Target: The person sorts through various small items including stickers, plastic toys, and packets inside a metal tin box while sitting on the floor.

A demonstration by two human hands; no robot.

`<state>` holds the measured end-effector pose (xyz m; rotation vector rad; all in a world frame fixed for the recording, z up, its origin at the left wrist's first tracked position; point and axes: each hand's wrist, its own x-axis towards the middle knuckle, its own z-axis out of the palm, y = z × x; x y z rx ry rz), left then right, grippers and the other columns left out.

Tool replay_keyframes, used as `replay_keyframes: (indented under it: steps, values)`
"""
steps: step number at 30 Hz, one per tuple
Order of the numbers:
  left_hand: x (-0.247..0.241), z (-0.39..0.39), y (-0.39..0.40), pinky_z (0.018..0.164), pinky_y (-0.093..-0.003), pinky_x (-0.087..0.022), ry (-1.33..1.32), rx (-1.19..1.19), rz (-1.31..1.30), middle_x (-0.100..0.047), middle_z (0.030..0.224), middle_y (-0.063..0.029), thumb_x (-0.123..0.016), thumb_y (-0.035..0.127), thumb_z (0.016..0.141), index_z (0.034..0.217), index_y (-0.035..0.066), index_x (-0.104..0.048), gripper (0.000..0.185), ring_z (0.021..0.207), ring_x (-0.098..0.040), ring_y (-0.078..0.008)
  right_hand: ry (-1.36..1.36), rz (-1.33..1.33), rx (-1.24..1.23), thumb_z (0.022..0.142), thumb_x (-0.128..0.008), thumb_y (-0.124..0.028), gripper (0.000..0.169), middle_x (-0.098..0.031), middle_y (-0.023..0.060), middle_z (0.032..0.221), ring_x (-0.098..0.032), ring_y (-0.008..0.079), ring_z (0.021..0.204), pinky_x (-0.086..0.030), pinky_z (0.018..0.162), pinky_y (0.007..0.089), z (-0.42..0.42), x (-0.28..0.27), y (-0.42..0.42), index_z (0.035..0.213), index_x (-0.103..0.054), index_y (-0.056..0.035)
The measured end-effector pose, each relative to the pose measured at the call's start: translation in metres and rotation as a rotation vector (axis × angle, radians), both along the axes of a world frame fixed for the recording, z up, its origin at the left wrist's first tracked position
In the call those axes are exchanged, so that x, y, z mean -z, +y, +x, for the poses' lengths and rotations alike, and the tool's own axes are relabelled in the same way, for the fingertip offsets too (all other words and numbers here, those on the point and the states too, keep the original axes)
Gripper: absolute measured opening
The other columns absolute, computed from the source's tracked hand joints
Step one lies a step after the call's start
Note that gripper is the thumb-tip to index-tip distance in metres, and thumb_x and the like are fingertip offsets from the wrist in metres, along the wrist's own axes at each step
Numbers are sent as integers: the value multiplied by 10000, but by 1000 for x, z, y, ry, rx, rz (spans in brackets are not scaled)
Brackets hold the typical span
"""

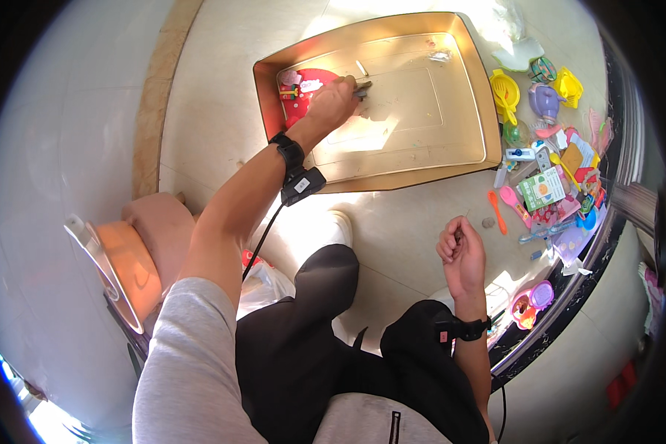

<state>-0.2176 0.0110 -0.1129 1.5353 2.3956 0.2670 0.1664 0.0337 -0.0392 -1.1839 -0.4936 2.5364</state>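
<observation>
My left hand [336, 102] reaches into a shallow gold-coloured tray [491, 127] on the floor. Its fingertips grip a small grey-brown object [362, 90], too blurred to name. Left of that hand, a red piece with white dots [294, 114] lies in the tray's corner with small toys on it. A thin pale stick [362, 67] and a crumpled clear plastic scrap [439, 55] lie farther back on the tray floor. Over the tiles, near my right knee, my right hand [462, 255] is held with curled fingers. Something dark shows inside its curl, but whether it holds anything is unclear.
Toys and oddments crowd the right side, among them a purple toy teapot [545, 101], a yellow toy pan [504, 91], a green printed card [543, 188] and an orange spoon [497, 212]. A black door track [577, 272] runs behind them. An orange basin [127, 266] stands at left.
</observation>
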Motion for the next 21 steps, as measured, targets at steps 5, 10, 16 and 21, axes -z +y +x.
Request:
replay_keyframes:
  steps: [5, 10, 16, 21]
  values:
    - [-11, 13, -2, 769, -433, -557, -115, -57, -83, -713, 942, -193, -687, 260, 858, 1023, -6, -673, 313, 845, -702, -356, -23, 11, 33, 1067, -409, -256, 267, -418, -5, 707, -378, 102, 612, -302, 555, 247, 3, 0, 2, 900, -501, -68]
    - [-12, -1, -21, 729, -488, -535, -87, -99, 165, -682, 805, -192, -654, 217, 873, 1058, 14, -570, 287, 806, -685, -407, 1, 10, 41, 1067, -409, -256, 273, -422, -2, 713, -387, 105, 621, -309, 565, 247, 4, 5, 2, 891, -499, -68]
    - [1, -19, -13, 747, -538, -526, -106, -184, 84, -673, 799, -246, -590, 237, 929, 1109, 19, -517, 292, 803, -676, -451, -3, 11, 44, 1062, -418, -253, 285, -440, 1, 706, -404, 114, 618, -318, 572, 256, 0, 6, 4, 884, -515, -52]
    - [3, -18, -7, 778, -514, -550, 7, -105, -25, -695, 851, -253, -586, 282, 918, 1071, 14, -588, 308, 821, -690, -431, 0, 12, 61, 1058, -421, -247, 285, -447, 2, 704, -410, 114, 615, -321, 570, 256, 4, 8, 5, 884, -522, -46]
